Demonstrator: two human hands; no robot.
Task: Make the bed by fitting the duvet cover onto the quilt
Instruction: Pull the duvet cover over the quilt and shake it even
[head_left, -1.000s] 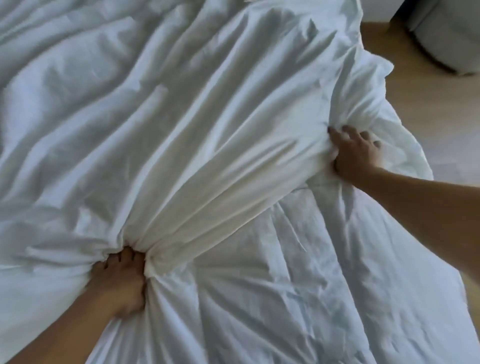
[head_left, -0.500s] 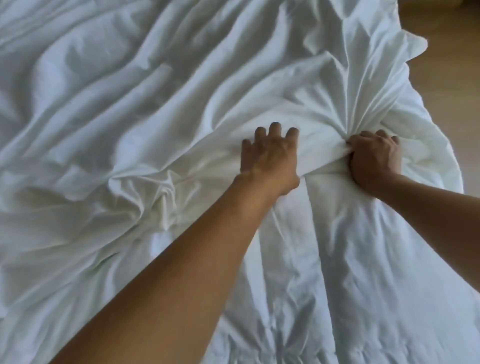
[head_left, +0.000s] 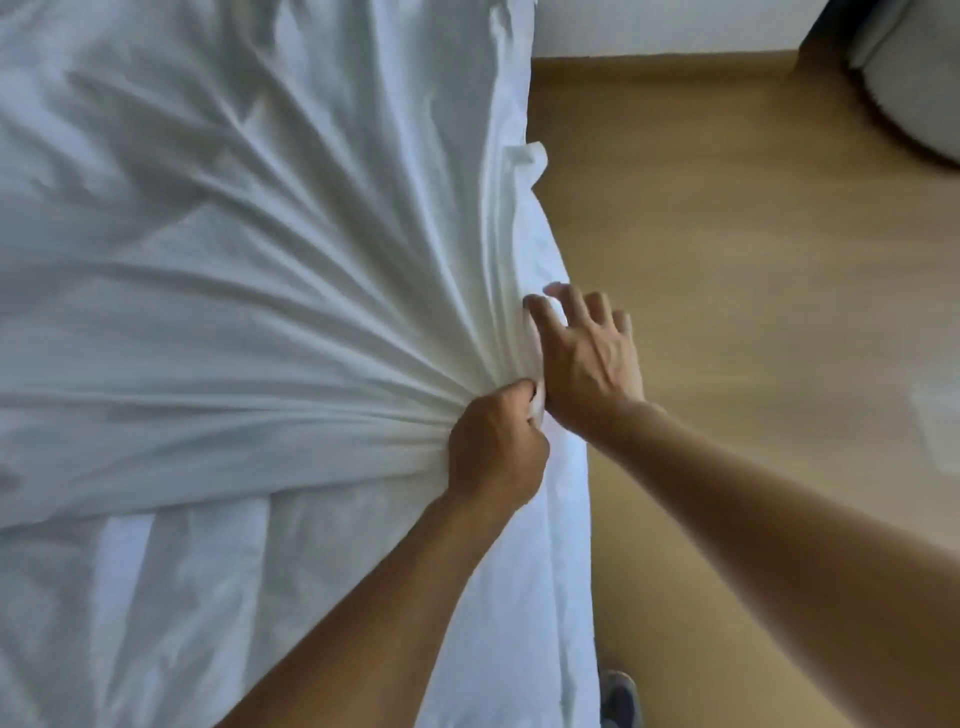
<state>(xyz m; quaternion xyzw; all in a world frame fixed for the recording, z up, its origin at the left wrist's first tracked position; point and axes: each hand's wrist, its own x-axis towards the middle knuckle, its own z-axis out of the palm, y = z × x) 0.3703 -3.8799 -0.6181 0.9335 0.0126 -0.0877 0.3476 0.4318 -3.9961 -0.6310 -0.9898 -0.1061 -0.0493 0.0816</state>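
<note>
The white duvet cover (head_left: 234, 270) spreads over the bed and fills the left of the view, its folds fanning out from one gathered bunch near the bed's right edge. My left hand (head_left: 496, 447) grips that bunch with curled fingers. Below the bunch lies the flatter white quilt (head_left: 260, 597). My right hand (head_left: 582, 358) sits just right of the bunch, fingers spread and fairly straight, its thumb side touching the fabric at the edge. It holds nothing.
A wooden floor (head_left: 753, 312) runs along the bed's right side. A grey rounded piece of furniture (head_left: 909, 88) stands at the top right corner. A shoe (head_left: 618, 701) shows on the floor at the bottom beside the bed. A white wall (head_left: 665, 26) lies beyond.
My right hand has let go of the bunched fabric and opened. My left hand moved right and took hold of the bunch. The view has shifted toward the bed's right edge.
</note>
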